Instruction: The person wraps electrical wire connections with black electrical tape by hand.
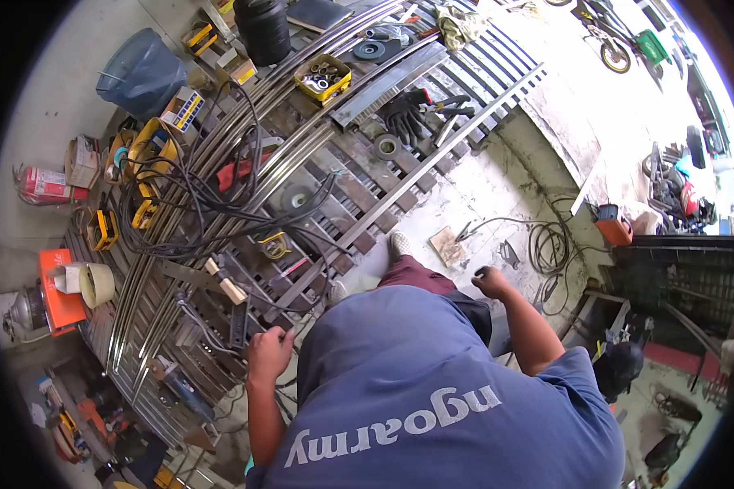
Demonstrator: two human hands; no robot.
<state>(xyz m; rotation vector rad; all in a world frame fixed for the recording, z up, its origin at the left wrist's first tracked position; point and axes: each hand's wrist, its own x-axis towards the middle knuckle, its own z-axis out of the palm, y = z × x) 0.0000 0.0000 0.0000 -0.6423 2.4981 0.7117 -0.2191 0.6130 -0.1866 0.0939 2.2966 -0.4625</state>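
Note:
My left hand point(271, 354) hangs beside the near edge of a slatted metal worktable point(359, 191), its fingers loosely curled and nothing visible in them. Close to it lie grey bent metal bars point(200, 322) and a light wooden-handled tool point(225, 282). Over the floor on the other side, my right hand point(491, 283) is closed, with a small dark patch at its fingertips that I cannot make out. Below and beyond it are a square wooden piece point(447, 246) and a black cable coil point(550, 247) on the floor.
Long shiny metal tubes point(302, 134) and tangled black cable point(196, 224) lie across the worktable. A yellow tray of rings point(324, 79), black gloves point(405, 116) and a grinding disc point(297, 196) are there too. A blue bucket point(143, 73) and motorcycle point(607, 37) stand farther off.

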